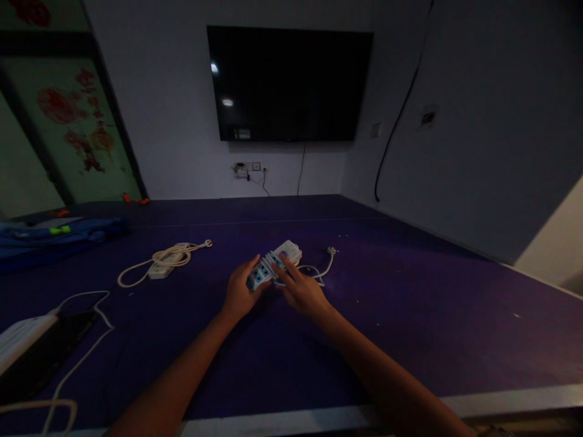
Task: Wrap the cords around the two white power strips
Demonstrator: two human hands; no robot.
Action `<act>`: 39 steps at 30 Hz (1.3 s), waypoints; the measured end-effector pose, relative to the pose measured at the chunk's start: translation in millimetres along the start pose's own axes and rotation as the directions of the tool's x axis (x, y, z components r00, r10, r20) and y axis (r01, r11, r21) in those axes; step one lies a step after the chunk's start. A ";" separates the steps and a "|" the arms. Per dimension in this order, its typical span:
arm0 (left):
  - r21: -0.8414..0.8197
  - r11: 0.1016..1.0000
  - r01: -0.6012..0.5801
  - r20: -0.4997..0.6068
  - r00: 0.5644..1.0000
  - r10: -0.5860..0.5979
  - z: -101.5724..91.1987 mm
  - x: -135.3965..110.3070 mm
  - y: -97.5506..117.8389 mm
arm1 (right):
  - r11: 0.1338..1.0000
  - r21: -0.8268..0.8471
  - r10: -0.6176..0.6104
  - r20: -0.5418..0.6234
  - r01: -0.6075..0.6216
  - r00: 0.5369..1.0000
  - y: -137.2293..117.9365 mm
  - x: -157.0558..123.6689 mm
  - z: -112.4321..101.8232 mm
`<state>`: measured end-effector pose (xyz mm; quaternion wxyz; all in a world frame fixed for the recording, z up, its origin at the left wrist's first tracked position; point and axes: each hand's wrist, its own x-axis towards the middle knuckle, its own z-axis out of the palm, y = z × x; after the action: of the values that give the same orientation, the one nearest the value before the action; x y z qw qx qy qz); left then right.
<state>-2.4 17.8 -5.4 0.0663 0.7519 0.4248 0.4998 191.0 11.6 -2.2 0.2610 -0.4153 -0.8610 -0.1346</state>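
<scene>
A white power strip point(288, 247) with blue sockets is tilted between my two hands over the purple surface. My left hand point(241, 286) is closed round its near left end, thumb on top. My right hand point(301, 290) rests with its fingers over the middle of the strip, on the white cord point(272, 264) wrapped round it. The cord's loose end loops out to the right and ends in a plug point(331, 250) on the surface. The undersides of the strip and my right thumb are hidden.
Left of my hands lies another power strip point(164, 264) with a coiled cord. At the near left are a white device point(27, 337), a black flat object point(54, 349) and a loose cable point(86, 358). Blue cloth point(86, 233) lies farther back. A television point(291, 85) hangs on the wall.
</scene>
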 end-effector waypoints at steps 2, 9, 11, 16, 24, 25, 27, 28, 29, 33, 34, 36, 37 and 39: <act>-0.098 0.993 0.060 -0.003 0.998 -0.061 -2.0 1.1 1.0 | 1.000 -0.004 -0.007 -0.026 0.007 1.000 -0.2 -0.3 -0.3; -0.309 0.940 0.143 0.016 0.989 -0.145 -8.9 6.0 3.0 | 1.000 -0.029 -0.011 -0.151 0.007 0.988 1.9 -2.4 -1.6; -0.350 0.921 0.173 -0.019 0.981 -0.192 -8.9 7.9 0.3 | 1.000 -0.031 -0.009 -0.174 0.004 0.985 2.6 -3.3 -1.7; -0.329 0.916 0.229 0.031 0.972 -0.232 -8.9 10.7 -2.1 | 0.998 -0.058 -0.014 -0.175 0.004 0.985 2.9 -5.0 -1.2; -0.285 0.907 0.310 0.087 0.951 -0.298 -3.3 3.8 9.6 | 0.997 -0.075 -0.020 -0.243 0.002 0.970 3.9 -0.9 6.2; -0.265 0.912 0.314 0.048 0.949 -0.313 -2.6 3.7 10.1 | 0.998 -0.061 0.007 -0.243 -0.023 0.970 2.8 0.3 6.5; -0.222 0.919 0.325 -0.023 0.941 -0.339 -2.2 4.3 10.0 | 0.997 -0.033 0.056 -0.210 -0.064 0.976 0.2 2.8 5.8; -0.196 0.922 0.334 -0.056 0.935 -0.350 -2.5 4.9 9.1 | 0.996 -0.023 0.080 -0.182 -0.085 0.980 -0.8 4.1 4.9; -0.166 0.923 0.346 -0.094 0.926 -0.364 -3.0 5.5 7.7 | 0.994 -0.017 0.109 -0.148 -0.112 0.983 -1.4 5.4 3.7; -0.059 0.898 0.436 -0.230 0.869 -0.437 -6.2 7.4 -2.3 | 0.966 -0.012 0.259 0.021 -0.259 0.966 -0.2 11.7 -1.4; -0.027 0.889 0.457 -0.250 0.858 -0.448 -6.7 7.6 -4.8 | 0.959 -0.016 0.282 0.067 -0.282 0.957 0.2 13.3 -2.4; 0.044 0.877 0.478 -0.262 0.853 -0.451 -6.8 7.5 -8.3 | 0.953 -0.034 0.301 0.145 -0.300 0.942 -0.3 16.3 -3.9; 0.081 0.874 0.480 -0.260 0.856 -0.446 -6.4 7.2 -9.0 | 0.951 -0.048 0.308 0.172 -0.304 0.936 -1.2 17.5 -4.5; 0.152 0.865 0.478 -0.247 0.866 -0.435 -4.9 6.3 -8.6 | 0.945 -0.077 0.327 0.201 -0.318 0.923 -3.5 19.2 -5.5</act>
<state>-10.4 26.1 -3.1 0.0603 0.5767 0.6455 0.4971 180.2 19.3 13.1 0.1775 -0.5687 -0.8007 -0.0635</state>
